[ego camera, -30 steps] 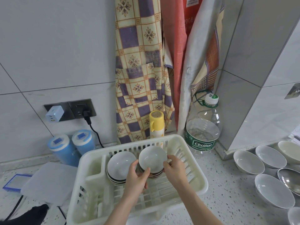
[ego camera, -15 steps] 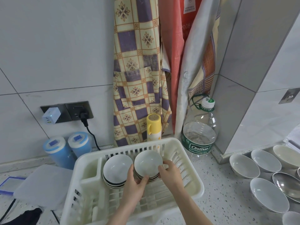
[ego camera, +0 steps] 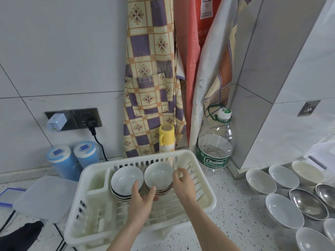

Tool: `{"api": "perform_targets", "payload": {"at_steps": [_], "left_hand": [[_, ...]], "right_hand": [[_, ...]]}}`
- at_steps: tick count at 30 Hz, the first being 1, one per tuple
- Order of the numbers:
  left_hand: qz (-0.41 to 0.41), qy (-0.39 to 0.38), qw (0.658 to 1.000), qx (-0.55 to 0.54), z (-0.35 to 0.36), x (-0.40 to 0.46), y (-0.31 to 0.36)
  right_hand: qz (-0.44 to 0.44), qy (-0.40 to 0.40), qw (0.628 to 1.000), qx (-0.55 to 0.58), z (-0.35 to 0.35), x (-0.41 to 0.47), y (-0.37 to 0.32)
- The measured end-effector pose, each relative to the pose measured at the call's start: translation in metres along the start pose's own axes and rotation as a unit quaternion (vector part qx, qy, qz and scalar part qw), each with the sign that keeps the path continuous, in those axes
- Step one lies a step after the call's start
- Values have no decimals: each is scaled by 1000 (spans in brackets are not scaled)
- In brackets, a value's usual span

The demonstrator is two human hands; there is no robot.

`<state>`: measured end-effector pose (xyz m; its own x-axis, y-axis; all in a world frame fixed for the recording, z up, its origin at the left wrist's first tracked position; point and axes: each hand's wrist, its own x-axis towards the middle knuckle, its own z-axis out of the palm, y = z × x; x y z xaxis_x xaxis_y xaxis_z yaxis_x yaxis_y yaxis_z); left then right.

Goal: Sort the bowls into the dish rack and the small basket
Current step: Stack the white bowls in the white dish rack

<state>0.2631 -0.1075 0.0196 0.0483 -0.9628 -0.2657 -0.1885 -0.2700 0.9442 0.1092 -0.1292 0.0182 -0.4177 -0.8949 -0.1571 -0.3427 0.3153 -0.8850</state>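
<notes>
Both hands sit at the right-hand stack of bowls [ego camera: 158, 176] inside the dish rack [ego camera: 203, 200]: the left hand [ego camera: 143, 200] lies under the stack's near edge with fingers fairly straight and relaxed, touching rather than clasping, and the right hand [ego camera: 183, 182] rests against its right rim, fingers loosely bent; whether they pinch the rim I cannot tell. A second stack [ego camera: 126, 182] leans just to the left, touching it. The unsorted bowls [ego camera: 282, 209] lie well apart on the counter, off to the right, so the right hand is the nearer for the next pick. No small basket is clearly in view.
</notes>
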Motion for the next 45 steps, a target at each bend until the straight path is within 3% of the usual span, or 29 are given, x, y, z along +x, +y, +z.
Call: {"api": "perform_targets", "payload": {"at_steps": [6, 15, 21, 31, 37, 41, 45], "left_hand": [[-17, 18, 986, -165, -3, -39, -15], [-27, 24, 978, -204, 72, -107, -14], [-104, -92, 986, -96, 165, -153, -27], [-183, -261, 946, 67, 311, -193, -35], [-206, -269, 939, 61, 358, -205, -45], [-223, -282, 932, 49, 373, -203, -50], [-240, -290, 925, 48, 383, -200, -51]], "right_hand": [[-71, 16, 992, 107, -12, -12, -11], [-134, -46, 976, 165, -93, -71, 12], [-67, -7, 981, 180, -194, -92, 72], [50, 112, 968, 219, -318, -105, 182], [145, 160, 945, 245, -352, -121, 233], [237, 245, 902, 265, -364, -132, 267], [282, 279, 879, 264, -373, -126, 285]]}}
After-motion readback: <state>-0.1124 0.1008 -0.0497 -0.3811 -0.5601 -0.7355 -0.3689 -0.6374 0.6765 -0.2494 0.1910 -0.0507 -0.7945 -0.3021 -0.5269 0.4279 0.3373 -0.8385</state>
